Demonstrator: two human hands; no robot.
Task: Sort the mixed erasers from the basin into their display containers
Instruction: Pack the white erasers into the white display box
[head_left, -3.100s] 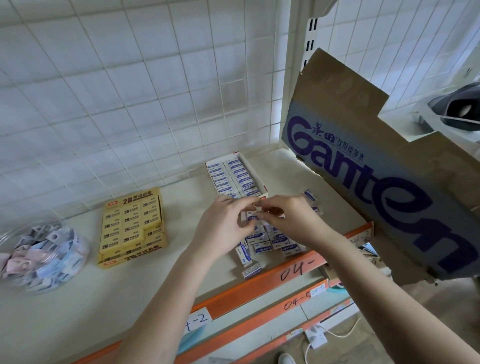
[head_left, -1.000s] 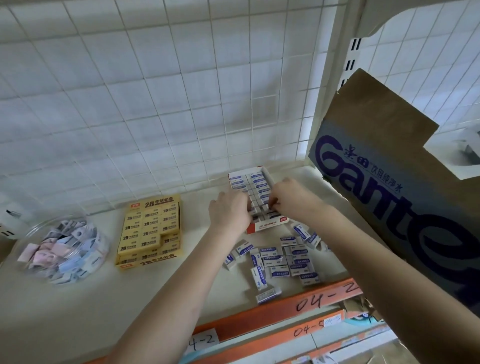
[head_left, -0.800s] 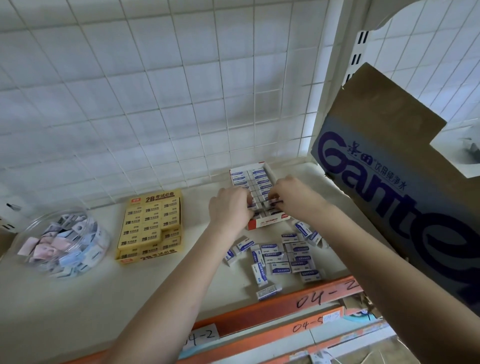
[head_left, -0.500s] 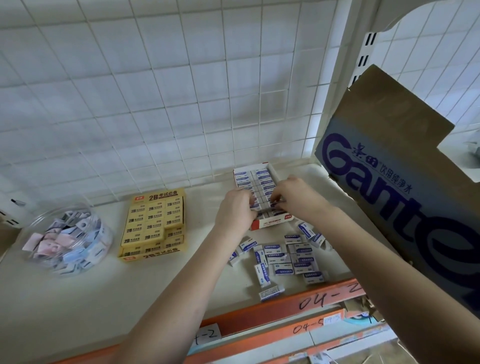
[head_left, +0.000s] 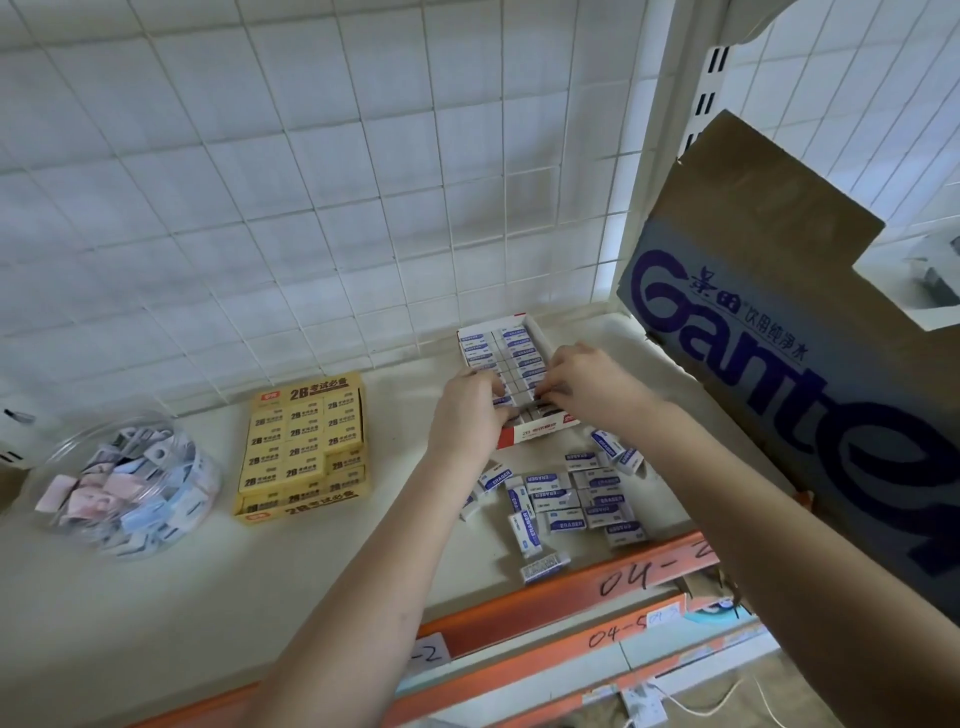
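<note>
A white display box with a red front stands at the back of the shelf, filled with rows of blue-and-white erasers. Both hands are over its near rows. My left hand curls its fingers onto the erasers at the box's left side. My right hand pinches a blue-and-white eraser with its fingertips at the middle of the near rows. Several loose blue-and-white erasers lie on the shelf just in front of the box, between my forearms.
A yellow box of 2B erasers sits left of the hands. Further left stands a clear round tub of pastel erasers. A large Ganten cardboard box leans in at the right. A wire grid backs the shelf; an orange rail edges its front.
Three seconds ago both hands held an eraser above the loose pile; they have since moved back to the display box and have stayed there over the last second.
</note>
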